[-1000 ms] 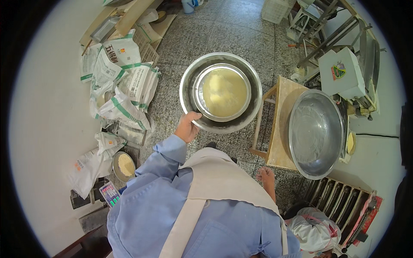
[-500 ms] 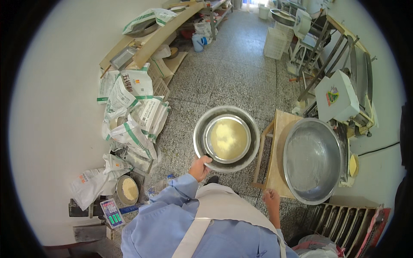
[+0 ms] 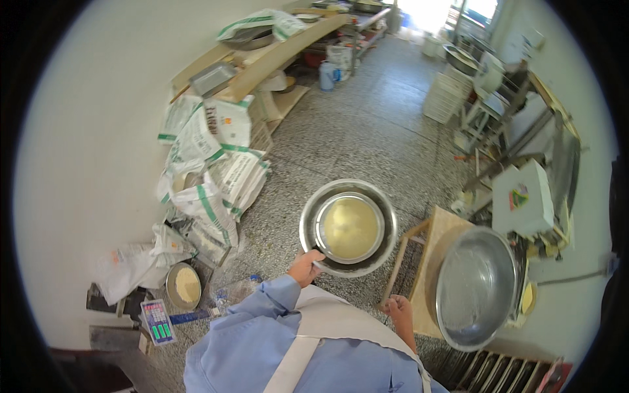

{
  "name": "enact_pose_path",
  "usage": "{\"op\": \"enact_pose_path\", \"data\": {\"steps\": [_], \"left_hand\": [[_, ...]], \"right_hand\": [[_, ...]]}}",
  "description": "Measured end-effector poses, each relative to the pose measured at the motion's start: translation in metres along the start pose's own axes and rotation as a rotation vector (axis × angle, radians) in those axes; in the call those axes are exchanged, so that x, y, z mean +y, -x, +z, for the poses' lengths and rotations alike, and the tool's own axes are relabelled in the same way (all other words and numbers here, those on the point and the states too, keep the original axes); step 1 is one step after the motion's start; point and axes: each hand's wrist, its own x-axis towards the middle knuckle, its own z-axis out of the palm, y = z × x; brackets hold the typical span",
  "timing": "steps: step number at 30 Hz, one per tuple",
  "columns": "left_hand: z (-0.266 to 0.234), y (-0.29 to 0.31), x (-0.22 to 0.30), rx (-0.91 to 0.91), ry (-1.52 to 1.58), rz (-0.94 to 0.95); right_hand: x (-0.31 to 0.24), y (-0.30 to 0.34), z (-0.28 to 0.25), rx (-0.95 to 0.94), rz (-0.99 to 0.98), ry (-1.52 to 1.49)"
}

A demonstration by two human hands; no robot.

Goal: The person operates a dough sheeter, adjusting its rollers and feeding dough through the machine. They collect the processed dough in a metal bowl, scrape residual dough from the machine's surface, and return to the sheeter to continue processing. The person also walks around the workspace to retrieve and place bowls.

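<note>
Steel bowl [image 3: 348, 228] looks rigid and slick, a smaller bowl [image 3: 350, 227] of pale yellow stuff nested inside, so probably hefty and sloshy; the rim seems the only place to grab. Left hand [image 3: 305, 267] is clamped on the near rim, carrying it over the floor. Right hand [image 3: 398, 306] is curled into a fist, holding nothing. Compared with a second back, the view has tilted up and the big basin [image 3: 476, 287] on the wooden table [image 3: 438, 232] sits lower right.
</note>
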Motion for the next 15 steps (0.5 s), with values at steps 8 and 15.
{"op": "enact_pose_path", "data": {"steps": [8,15], "left_hand": [[-0.035,-0.047,0.090,0.064,0.017,-0.016],[-0.068,-0.087,0.137,0.164,0.078,-0.023]], "right_hand": [[-0.063,-0.083,0.090,-0.295,-0.039,-0.031],[-0.097,-0.154,0.155,-0.337,0.026,0.129]]}}
